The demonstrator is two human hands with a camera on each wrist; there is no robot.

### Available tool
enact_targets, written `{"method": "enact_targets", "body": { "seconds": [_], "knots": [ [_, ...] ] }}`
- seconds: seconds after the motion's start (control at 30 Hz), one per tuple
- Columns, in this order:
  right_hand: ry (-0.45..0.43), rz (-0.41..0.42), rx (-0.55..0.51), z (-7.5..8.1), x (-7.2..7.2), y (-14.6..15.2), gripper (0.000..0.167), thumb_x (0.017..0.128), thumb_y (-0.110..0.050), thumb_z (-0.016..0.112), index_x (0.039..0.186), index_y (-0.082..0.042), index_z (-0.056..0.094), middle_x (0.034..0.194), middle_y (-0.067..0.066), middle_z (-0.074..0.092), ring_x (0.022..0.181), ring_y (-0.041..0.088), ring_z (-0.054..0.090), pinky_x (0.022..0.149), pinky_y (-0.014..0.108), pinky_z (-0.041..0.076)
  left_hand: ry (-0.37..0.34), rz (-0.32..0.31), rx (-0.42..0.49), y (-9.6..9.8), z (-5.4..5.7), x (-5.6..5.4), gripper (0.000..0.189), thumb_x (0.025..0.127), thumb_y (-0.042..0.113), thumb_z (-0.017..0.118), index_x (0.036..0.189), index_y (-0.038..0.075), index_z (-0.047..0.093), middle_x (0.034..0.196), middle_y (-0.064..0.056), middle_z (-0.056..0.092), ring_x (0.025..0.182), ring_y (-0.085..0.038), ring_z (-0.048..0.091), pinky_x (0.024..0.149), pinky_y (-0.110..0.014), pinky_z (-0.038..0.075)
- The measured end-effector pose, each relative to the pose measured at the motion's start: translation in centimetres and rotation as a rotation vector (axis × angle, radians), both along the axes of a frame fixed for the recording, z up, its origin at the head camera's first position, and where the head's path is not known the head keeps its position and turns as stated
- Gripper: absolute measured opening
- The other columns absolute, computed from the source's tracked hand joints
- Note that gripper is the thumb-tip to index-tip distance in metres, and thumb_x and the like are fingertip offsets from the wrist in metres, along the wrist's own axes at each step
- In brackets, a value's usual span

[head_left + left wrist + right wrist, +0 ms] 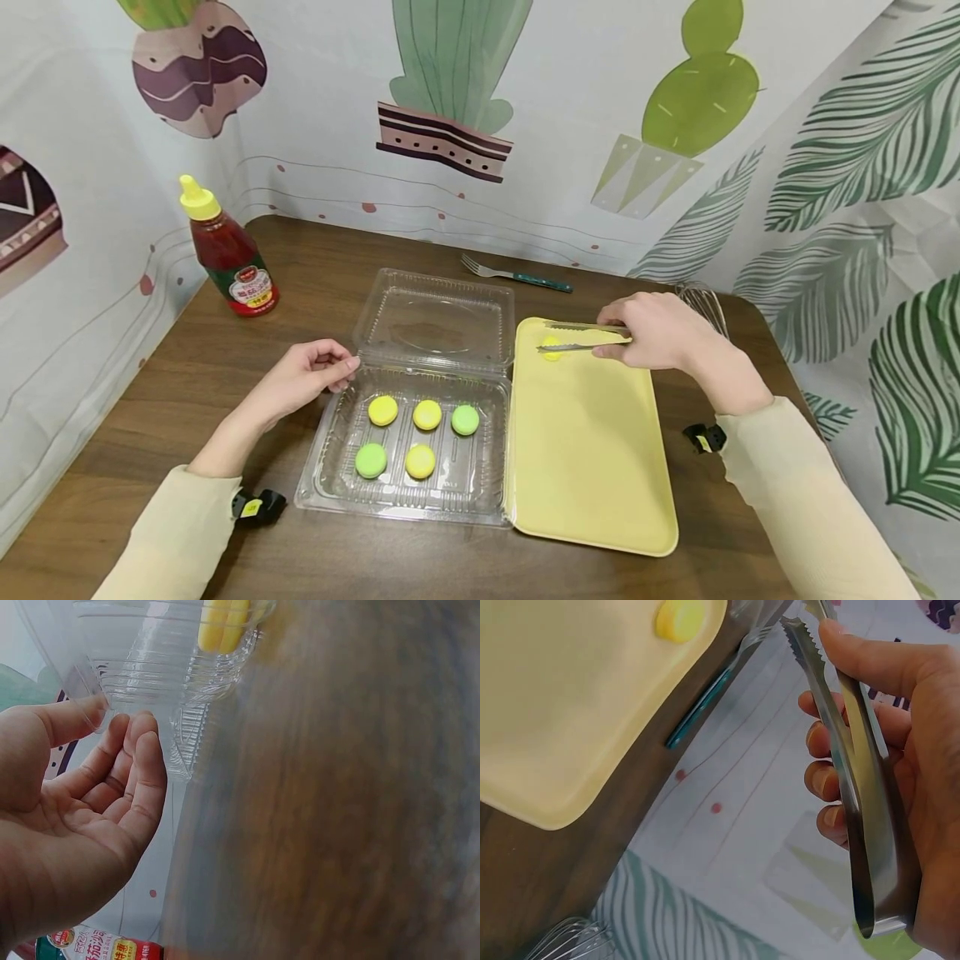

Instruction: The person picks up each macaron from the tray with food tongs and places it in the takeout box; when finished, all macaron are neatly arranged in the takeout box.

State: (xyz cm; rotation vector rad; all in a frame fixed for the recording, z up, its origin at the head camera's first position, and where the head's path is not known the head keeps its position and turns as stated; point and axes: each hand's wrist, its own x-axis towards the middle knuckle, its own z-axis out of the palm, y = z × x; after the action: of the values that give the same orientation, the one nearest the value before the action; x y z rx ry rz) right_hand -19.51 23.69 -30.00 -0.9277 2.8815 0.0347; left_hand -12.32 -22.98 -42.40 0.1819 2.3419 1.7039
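Fingers of the right hand curl round tongs; the left hand's pinch a clear container.

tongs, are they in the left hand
No, the right wrist view shows the right hand gripping the tongs.

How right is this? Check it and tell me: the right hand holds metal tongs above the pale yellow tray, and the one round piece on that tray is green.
One thing is wrong: the round piece on the pale yellow tray is yellow, not green, as the right wrist view shows. The right hand does hold the metal tongs above the tray.
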Motion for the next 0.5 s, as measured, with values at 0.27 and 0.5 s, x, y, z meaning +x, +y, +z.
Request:
{"method": "enact_targets", "body": {
  "seconds": [0.27, 0.5],
  "knots": [
    [-0.052, -0.039, 0.022, -1.1, -0.9, 1.2, 0.026, 0.084, -0.04, 0.078, 0.097, -0.019, 0.073, 0.068, -0.009, 0.055, 0.06, 0.013, 0.046, 0.054, 0.033, 0.039, 0.0, -0.004, 0.003, 0.0, 0.0, 0.0, 0.025, 0.099, 0.017, 0.064, 0.105, -0.008, 0.062, 0.087, -0.013, 0.066, 0.072, -0.014, 0.061, 0.067, -0.027, 0.054],
    [-0.062, -0.056, 0.06, -2.6, -1.7, 1.7, 0.028, 0.084, -0.04, 0.078, 0.1, -0.018, 0.074, 0.072, -0.008, 0.058, 0.062, 0.014, 0.049, 0.054, 0.035, 0.041, 0.002, -0.002, -0.002, 0.0, 0.0, 0.0, 0.025, 0.099, 0.017, 0.064, 0.105, -0.007, 0.062, 0.087, -0.013, 0.066, 0.072, -0.014, 0.061, 0.067, -0.027, 0.054]
  ]
}}
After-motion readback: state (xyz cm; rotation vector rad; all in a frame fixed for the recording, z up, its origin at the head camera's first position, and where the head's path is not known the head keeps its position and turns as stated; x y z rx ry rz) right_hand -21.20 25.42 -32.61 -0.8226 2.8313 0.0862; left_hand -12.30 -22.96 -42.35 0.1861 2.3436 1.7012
